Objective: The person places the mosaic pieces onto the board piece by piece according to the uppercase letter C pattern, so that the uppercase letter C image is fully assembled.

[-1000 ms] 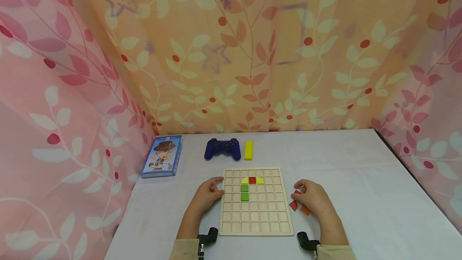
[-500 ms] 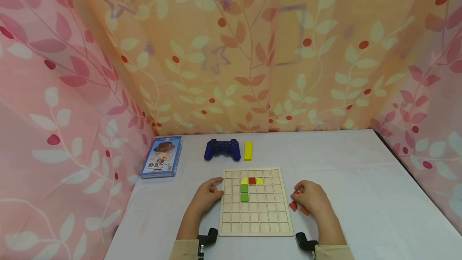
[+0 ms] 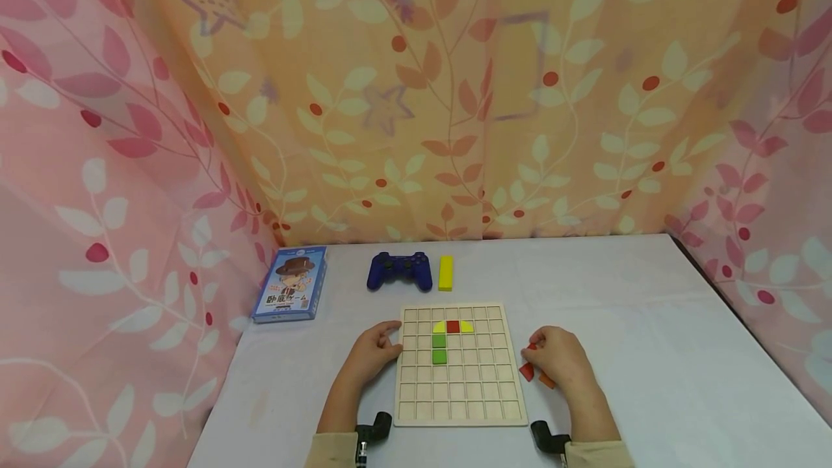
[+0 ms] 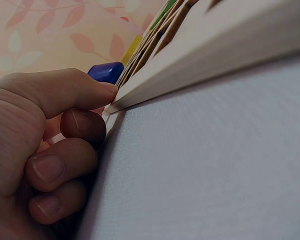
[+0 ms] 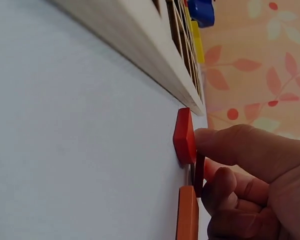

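Note:
A pale wooden grid board (image 3: 461, 392) lies flat on the table. In its upper rows sit a red square (image 3: 453, 326), two yellow quarter-round pieces (image 3: 439, 327) beside it, and two green squares (image 3: 439, 349) below. My left hand (image 3: 372, 352) rests against the board's left edge with thumb and index fingertips apart; its other fingers are curled in the left wrist view. To the right of the board, my right hand (image 3: 564, 358) pinches a thin red piece (image 5: 199, 175), partly hidden by the fingers. Another red piece (image 5: 184, 136) and an orange piece (image 5: 187, 215) lie by its fingertips.
Behind the board are a blue game controller (image 3: 399, 270) and a yellow bar (image 3: 445, 273). A blue game box (image 3: 289, 284) stands at the back left. White cloth covers the table (image 3: 650, 352), and patterned curtains (image 3: 364, 121) hang behind and at both sides.
Both hands stay almost in place and the pieces on the board are unchanged. The head view has shifted slightly.

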`<control>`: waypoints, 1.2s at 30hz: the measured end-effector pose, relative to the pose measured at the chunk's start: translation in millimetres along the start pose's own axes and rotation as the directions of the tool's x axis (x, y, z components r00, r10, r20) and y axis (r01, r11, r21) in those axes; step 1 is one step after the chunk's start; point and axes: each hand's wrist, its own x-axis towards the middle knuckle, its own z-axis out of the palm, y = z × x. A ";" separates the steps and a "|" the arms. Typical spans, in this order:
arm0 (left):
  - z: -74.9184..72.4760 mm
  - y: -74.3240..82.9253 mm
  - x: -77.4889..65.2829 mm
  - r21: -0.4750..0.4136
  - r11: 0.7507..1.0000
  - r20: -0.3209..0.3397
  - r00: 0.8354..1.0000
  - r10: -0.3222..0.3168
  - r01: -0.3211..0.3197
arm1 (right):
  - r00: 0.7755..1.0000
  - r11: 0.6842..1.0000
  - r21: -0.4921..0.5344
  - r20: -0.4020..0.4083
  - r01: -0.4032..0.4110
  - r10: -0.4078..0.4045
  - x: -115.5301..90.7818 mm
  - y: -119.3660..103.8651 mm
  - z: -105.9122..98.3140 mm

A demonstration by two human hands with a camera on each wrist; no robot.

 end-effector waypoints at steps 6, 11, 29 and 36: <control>0.0 -1.4 -0.3 -0.004 1.000 -0.002 1.000 0.012 -0.012 | 1.000 0.999 0.045 -0.001 -0.007 0.007 -2.9 1.5 0.2; -0.1 -0.8 -0.3 -0.016 1.000 0.002 1.000 0.014 -0.014 | 1.000 0.994 0.109 -0.010 0.003 -0.002 -5.0 -2.7 -3.3; 0.1 -0.1 -1.1 -0.003 1.000 -0.006 1.000 -0.002 0.002 | 0.994 0.950 0.296 -0.061 0.104 -0.090 -6.3 -36.4 -7.8; 0.0 0.4 -0.8 -0.005 1.000 -0.008 1.000 -0.002 0.002 | 0.989 0.900 0.412 -0.032 0.144 -0.144 -10.4 -51.8 -1.7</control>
